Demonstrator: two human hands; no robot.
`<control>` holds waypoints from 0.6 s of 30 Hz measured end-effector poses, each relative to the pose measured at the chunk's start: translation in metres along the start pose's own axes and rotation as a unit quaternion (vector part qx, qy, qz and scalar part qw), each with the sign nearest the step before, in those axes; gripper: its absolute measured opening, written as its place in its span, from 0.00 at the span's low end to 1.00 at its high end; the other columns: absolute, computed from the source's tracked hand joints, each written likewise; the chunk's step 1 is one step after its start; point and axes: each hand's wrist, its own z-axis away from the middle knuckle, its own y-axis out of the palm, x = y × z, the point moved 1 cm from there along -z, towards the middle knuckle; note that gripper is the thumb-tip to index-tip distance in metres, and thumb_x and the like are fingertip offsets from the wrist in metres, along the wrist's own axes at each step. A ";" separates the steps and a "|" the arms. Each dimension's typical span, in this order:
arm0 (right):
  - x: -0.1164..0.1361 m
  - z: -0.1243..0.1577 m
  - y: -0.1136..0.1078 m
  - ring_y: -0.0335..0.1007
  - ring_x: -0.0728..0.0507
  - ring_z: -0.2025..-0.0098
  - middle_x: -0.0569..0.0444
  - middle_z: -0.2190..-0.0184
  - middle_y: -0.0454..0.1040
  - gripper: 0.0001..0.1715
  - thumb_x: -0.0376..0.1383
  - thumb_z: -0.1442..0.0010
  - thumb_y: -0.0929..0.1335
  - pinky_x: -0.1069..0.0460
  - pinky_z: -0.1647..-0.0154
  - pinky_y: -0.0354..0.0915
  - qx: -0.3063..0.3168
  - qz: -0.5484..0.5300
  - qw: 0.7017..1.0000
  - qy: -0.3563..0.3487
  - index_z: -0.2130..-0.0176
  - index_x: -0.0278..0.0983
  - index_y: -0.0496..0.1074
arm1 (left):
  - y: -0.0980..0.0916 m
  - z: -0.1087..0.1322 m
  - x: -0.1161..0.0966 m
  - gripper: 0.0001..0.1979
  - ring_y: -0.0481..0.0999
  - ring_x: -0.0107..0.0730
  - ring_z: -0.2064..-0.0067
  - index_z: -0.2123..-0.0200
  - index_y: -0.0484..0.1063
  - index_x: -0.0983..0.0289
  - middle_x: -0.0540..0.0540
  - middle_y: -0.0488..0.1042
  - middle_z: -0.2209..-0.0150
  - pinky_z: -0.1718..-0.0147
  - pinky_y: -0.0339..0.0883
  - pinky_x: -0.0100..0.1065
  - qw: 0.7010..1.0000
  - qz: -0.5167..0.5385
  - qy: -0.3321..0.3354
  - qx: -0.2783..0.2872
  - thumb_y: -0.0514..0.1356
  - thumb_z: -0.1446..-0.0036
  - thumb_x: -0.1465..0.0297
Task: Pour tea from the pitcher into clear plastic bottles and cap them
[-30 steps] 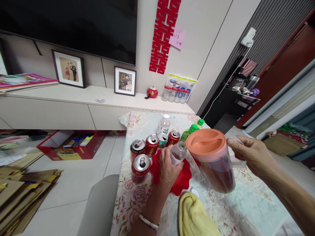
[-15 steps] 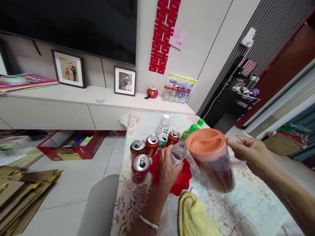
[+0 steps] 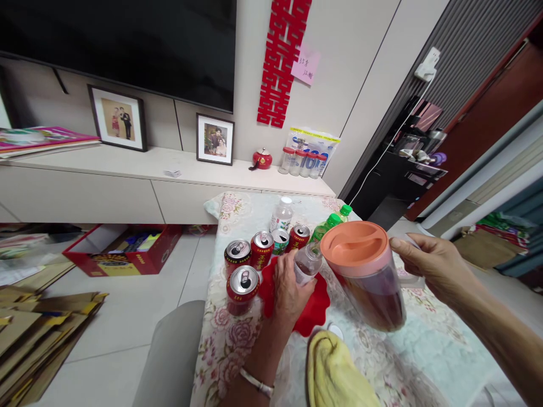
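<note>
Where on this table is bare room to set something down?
Bare tablecloth shows between the yellow cloth and right forearm, and at the far left corner beyond the cans. Crowded around the red tray: cans, left hand, clear bottle, pitcher.

I faced a floral-clothed table (image 3: 238, 342) bearing opened cans (image 3: 243, 295), a white-capped bottle (image 3: 281, 217), green-capped bottles (image 3: 325, 228), a scalloped red tray (image 3: 313, 314) and a yellow towel (image 3: 339, 370).
</note>
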 end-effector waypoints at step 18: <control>0.002 -0.001 -0.001 0.41 0.48 0.79 0.61 0.83 0.48 0.40 0.68 0.49 0.72 0.48 0.77 0.41 0.027 0.033 0.999 -0.017 0.82 0.44 0.53 | 0.001 0.000 0.000 0.41 0.74 0.53 0.43 0.40 0.64 0.60 0.61 0.73 0.47 0.41 0.71 0.54 1.000 0.010 -0.002 -0.004 0.71 0.58 0.81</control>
